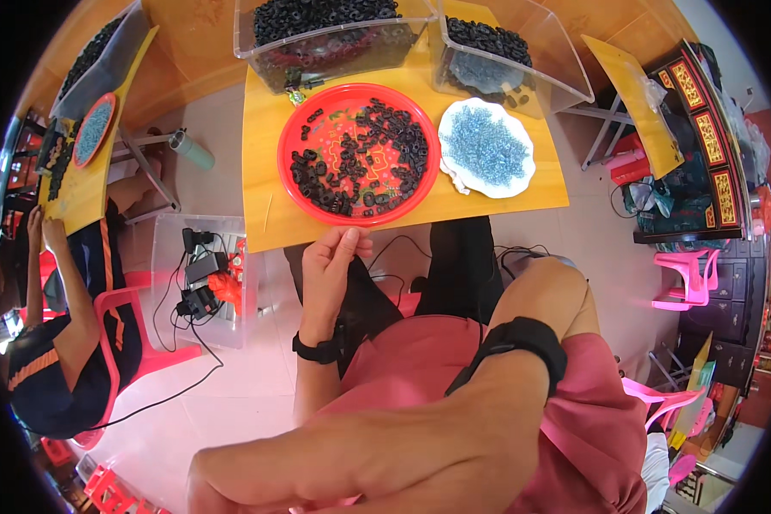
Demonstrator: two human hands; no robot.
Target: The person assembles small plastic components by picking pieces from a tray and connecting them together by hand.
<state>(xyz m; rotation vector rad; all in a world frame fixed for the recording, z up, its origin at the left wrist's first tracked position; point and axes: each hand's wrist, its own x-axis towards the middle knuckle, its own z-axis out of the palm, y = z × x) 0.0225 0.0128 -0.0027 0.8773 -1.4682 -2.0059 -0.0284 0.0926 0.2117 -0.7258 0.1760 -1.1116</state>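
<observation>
My left hand (337,253) is at the table's near edge, just below a round red tray (287,184). Its thumb and fingers are pinched together; whatever they hold is too small to make out. Close to the camera, my right hand (317,463) reaches across the lower part of the view, its fingers cut off by the bottom edge. Small black ring-like pieces (394,128) lie scattered in the red tray. To its right, a white scalloped plate (454,116) carries many tiny blue-grey beads (493,146).
Clear bins (334,64) of black pieces stand at the yellow table's (261,128) far side. A clear box (158,283) with cables and black devices sits on the floor at left. Another person (68,343) sits at a left table. Pink chairs (690,278) stand at right.
</observation>
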